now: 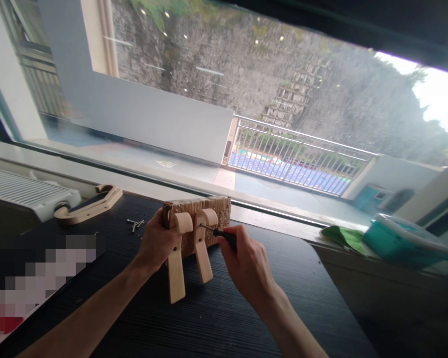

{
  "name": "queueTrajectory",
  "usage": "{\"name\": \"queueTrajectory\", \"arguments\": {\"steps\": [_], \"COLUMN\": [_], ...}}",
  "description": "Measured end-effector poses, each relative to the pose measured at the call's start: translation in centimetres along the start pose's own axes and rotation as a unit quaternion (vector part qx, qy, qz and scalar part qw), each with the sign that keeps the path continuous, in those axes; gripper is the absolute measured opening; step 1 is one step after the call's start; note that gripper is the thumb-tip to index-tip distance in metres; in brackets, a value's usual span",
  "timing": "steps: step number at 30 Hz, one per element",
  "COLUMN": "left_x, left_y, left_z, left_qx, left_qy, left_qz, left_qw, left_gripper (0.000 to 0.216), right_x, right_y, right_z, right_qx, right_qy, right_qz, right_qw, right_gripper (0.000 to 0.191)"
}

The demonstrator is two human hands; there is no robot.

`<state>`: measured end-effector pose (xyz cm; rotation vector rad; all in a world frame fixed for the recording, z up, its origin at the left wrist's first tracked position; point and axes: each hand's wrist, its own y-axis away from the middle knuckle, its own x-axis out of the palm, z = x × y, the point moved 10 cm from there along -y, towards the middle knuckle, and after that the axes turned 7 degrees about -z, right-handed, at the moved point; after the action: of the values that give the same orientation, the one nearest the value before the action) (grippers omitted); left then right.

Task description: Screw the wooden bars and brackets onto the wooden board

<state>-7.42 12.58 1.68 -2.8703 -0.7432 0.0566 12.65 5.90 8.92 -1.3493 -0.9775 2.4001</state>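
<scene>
A rough brown wooden board (224,211) is held tilted up above the dark table, with two pale, curved wooden hooks on its front. My left hand (156,242) is closed around the board's left end, beside the left hook (176,278). In my right hand (248,261) is a screwdriver (227,237) with a black handle. Its thin shaft points left, and its tip meets the upper part of the right hook (204,261). A dark hole or screw head shows lower on each hook. The board's back is hidden.
Several loose screws (135,225) lie on the black table (283,293), left of the board. Behind them rests a curved pale wooden piece (93,205). A radiator (30,191) stands at left. Along the window sill at right are a green cloth (343,238) and a lidded teal box (399,243).
</scene>
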Motion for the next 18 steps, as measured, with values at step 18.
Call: {"name": "queueTrajectory", "arguments": {"steps": [18], "left_x": [0.1], "left_y": [0.1], "left_z": [0.0], "left_qx": [-0.005], "left_qy": [0.014], "left_qz": [-0.004], "left_qw": [1.000], "left_gripper": [0.036], "right_x": [0.3], "right_y": [0.1], "right_z": [1.9], "right_qx": [-0.090], "right_qy": [0.049], "right_qz": [0.019], "right_qw": [0.994], "right_gripper": [0.020]}}
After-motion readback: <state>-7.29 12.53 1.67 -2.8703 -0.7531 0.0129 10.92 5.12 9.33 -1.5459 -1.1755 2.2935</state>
